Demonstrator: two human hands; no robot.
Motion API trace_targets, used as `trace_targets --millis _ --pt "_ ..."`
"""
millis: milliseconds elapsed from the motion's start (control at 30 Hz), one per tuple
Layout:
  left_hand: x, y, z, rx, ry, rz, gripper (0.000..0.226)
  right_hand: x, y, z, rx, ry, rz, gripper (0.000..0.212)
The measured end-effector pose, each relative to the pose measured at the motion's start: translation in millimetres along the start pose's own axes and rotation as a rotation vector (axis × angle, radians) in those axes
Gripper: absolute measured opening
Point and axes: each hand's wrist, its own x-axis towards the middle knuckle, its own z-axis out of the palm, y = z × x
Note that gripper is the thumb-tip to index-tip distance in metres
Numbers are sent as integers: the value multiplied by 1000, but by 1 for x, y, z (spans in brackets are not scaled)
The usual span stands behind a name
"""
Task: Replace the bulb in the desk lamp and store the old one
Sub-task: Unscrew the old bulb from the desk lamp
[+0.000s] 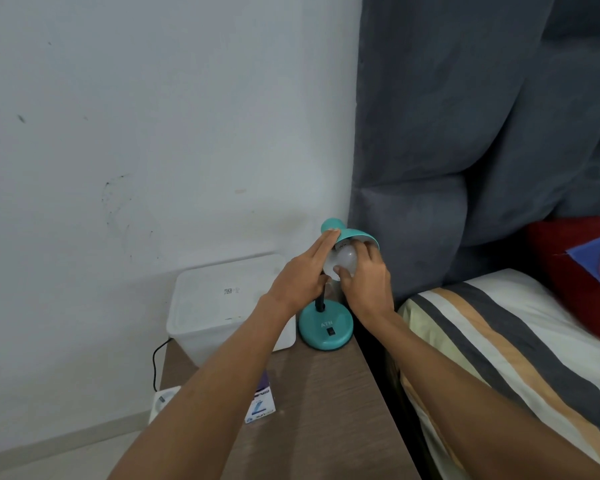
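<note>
A teal desk lamp stands on the bedside table, its round base (326, 327) near the table's back right corner. Its shade (355, 234) is tilted toward me. A white bulb (345, 259) sits in the shade's mouth. My right hand (366, 280) is wrapped around the bulb, thumb under it and fingers on its far side. My left hand (300, 275) rests flat against the left side of the shade, fingertips on the teal top. A small bulb box (262, 403) lies on the table near me, partly hidden by my left forearm.
A white lidded plastic bin (215, 299) stands on the wooden table (326, 410) left of the lamp. A white power strip (163, 400) and black cord lie at the table's left edge. A bed with a striped pillow (499, 341) and a grey headboard is on the right.
</note>
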Motion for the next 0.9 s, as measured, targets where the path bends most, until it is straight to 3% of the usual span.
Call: trace_targets --millis 133,367,467,567,900 --pt "1 1 1 19 -7 -7 99 1 -4 -3 74 -12 64 52" --pt "-1 1 1 18 -18 -6 100 1 -1 -4 29 15 3 45" --pt "-1 1 0 1 -13 -16 101 -1 1 -6 -105 -37 -94 58" --pt "1 2 -1 9 -10 -20 99 -2 2 -8 -83 -18 -30 66" --pt "0 13 -14 52 -54 -38 99 -9 2 -29 -14 0 -21 64"
